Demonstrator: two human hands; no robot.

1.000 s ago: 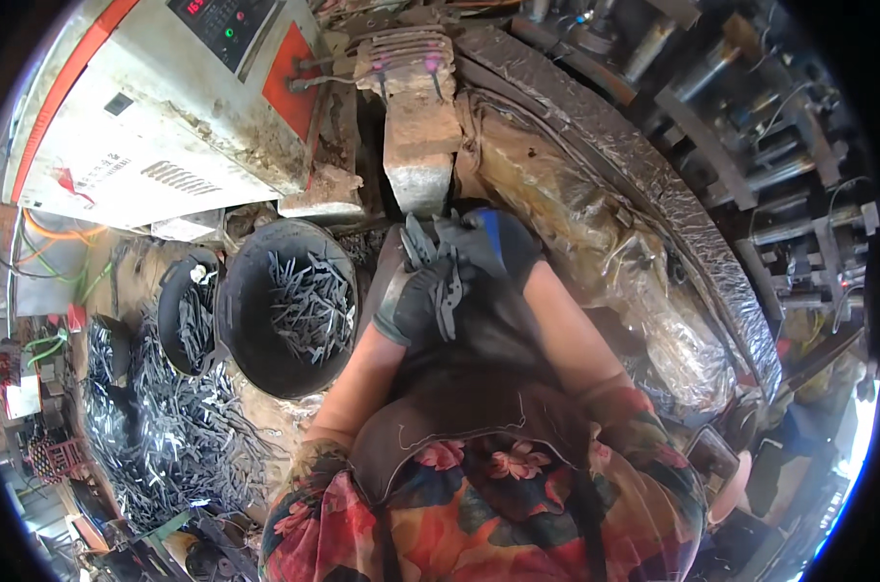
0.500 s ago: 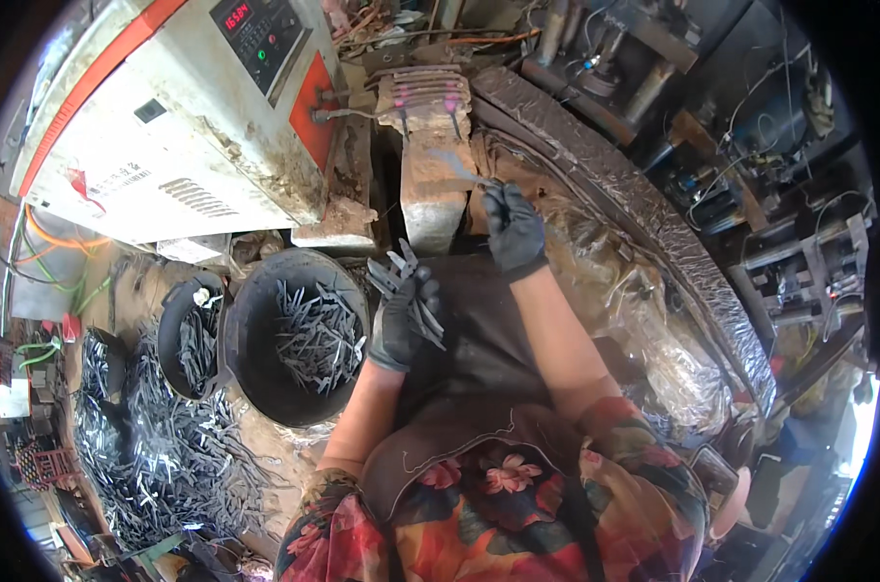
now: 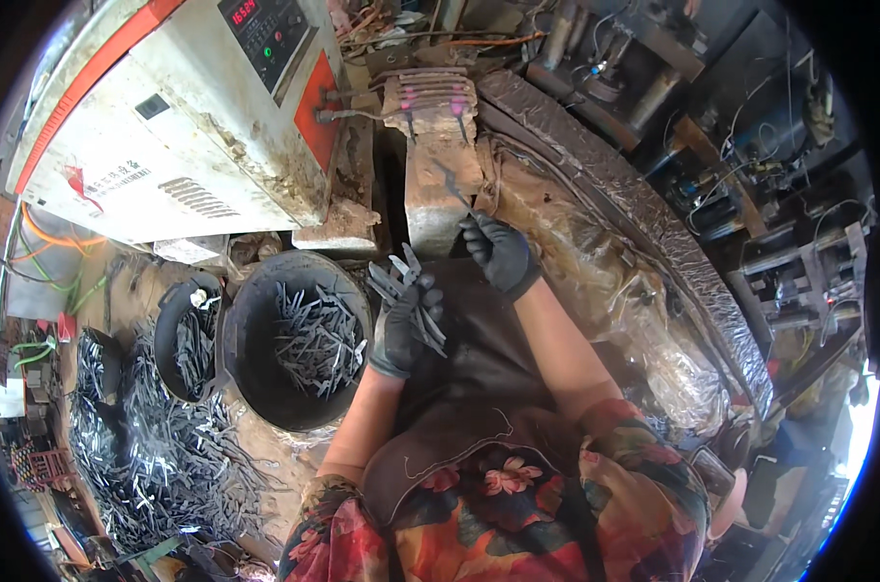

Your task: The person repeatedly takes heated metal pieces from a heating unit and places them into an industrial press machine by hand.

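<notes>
My left hand point(image 3: 397, 335), in a dark glove, is closed round a bunch of grey metal strips point(image 3: 389, 280), which stick out above and below the fingers. My right hand point(image 3: 503, 260), gloved too, pinches the near end of a thin dark metal piece point(image 3: 450, 181). This piece has a bent, stepped far end and points forward over a block-like stand point(image 3: 438, 215). At the back of the stand, a brick-like heater block point(image 3: 430, 102) has pink glowing spots and dark rods poking from its front. Whether the thin piece touches the stand is unclear.
A large black bucket point(image 3: 234, 364) with metal strips stands left of my left hand, beside a smaller black bucket point(image 3: 165, 354). More strips point(image 3: 188, 456) lie heaped on the ground. A white-and-orange machine point(image 3: 197, 145) rises front left. Plastic sheeting point(image 3: 668, 364) and machinery point(image 3: 789, 252) are on the right.
My right hand has moved left and nearer to me, bringing the thin metal piece back with it. My left hand stays nearly still with its bunch of strips.
</notes>
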